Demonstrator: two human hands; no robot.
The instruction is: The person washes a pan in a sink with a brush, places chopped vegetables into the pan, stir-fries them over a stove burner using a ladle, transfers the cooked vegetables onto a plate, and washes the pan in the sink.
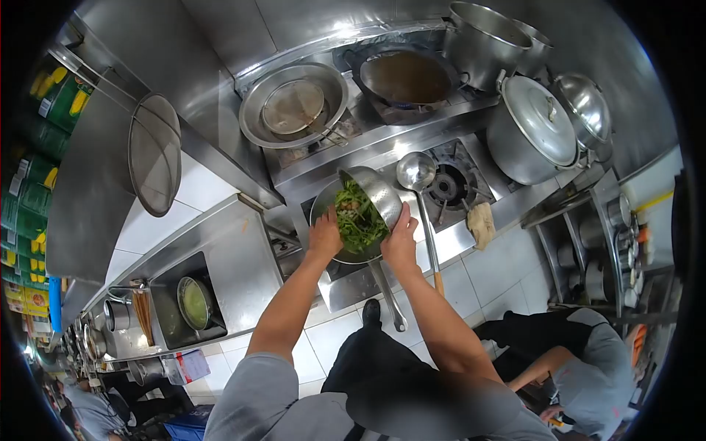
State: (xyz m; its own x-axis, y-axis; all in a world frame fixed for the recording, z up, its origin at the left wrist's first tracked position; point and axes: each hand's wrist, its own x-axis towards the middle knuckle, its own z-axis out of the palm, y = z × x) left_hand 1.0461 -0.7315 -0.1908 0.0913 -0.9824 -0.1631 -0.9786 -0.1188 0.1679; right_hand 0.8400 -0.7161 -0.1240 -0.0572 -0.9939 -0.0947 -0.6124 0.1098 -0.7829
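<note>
A perforated metal colander [381, 197] is tilted on its side over a pan [321, 202] on the stove, its opening facing left. Leafy greens [359, 229] with some small brownish pieces lie in and against it. My right hand [401, 239] grips the colander's right lower rim. On the left side, my left hand [326, 235] is at the greens, its fingertips partly hidden among the leaves. The pan's handle [388, 298] points down toward me. Right beside the pan rests a large ladle [417, 173] with a wooden-ended handle.
Behind are a wide bowl with a strainer [293, 106] and a wok of brown liquid [409, 78]. A lidded pot [531, 132] and a cloth [481, 226] are right. The sink [180, 312] is left. Co-workers are at lower right [588, 367] and lower left [92, 408].
</note>
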